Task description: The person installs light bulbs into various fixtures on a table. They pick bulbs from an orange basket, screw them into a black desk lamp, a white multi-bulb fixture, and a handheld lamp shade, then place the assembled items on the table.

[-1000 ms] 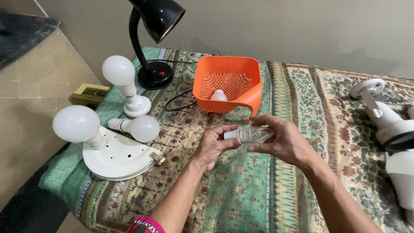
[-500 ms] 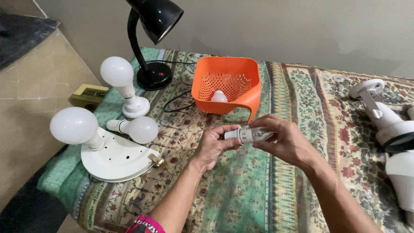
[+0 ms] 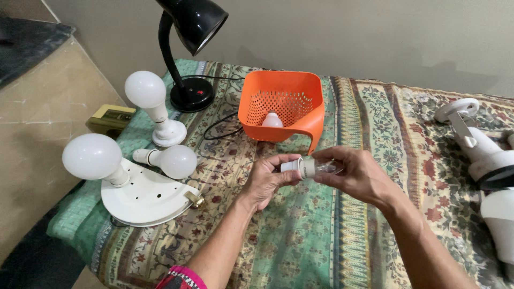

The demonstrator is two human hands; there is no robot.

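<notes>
You hold a small bulb (image 3: 313,167) with both hands, just in front of the orange basket (image 3: 284,104), above the patterned cloth. Its long axis lies sideways, white base toward your left hand (image 3: 267,179), glass toward your right hand (image 3: 358,174). Left fingers pinch the base; right fingers wrap the glass end.

Small clear bulb (image 3: 316,167), horizontal, white-based

basket (image 3: 310,115): orange | lamp (image 3: 193,24): black | cloth (image 3: 369,139): green floral | bulbs (image 3: 92,156): white
</notes>
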